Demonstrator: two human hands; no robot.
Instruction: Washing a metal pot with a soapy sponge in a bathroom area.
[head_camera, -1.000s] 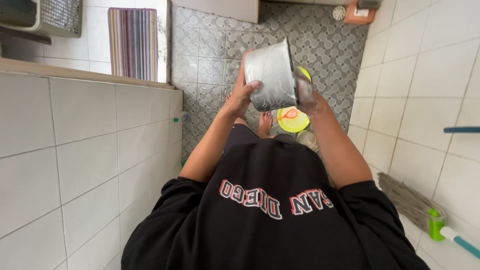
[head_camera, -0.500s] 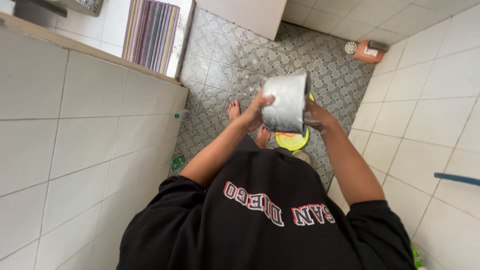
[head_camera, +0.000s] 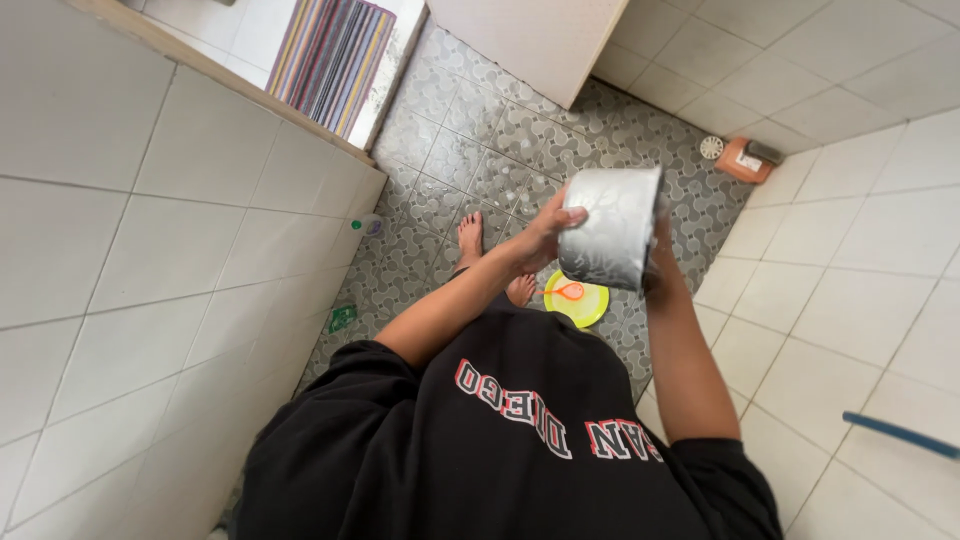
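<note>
I hold a round silver metal pot (head_camera: 612, 228) in the air, tilted on its side, above the patterned grey floor. My left hand (head_camera: 545, 233) grips its left wall, thumb on top. My right hand (head_camera: 660, 262) is at the pot's right side, mostly hidden behind it; what it grips there I cannot make out. Below the pot on the floor lies a yellow-green plate (head_camera: 577, 299) with an orange spoon (head_camera: 566, 291) on it. My bare feet (head_camera: 470, 236) stand beside the plate.
White tiled walls close in on the left (head_camera: 150, 280) and right (head_camera: 850, 300). An orange bottle (head_camera: 745, 159) lies near a floor drain (head_camera: 711, 147). A small bottle (head_camera: 366, 224) stands by the left wall. A striped mat (head_camera: 335, 62) lies beyond the threshold. A blue handle (head_camera: 900, 435) pokes in at right.
The view has shifted, so the pot and hands sit lower and further right in frame. Both hands keep their hold on the pot. A glass near the plate is no longer seen.
</note>
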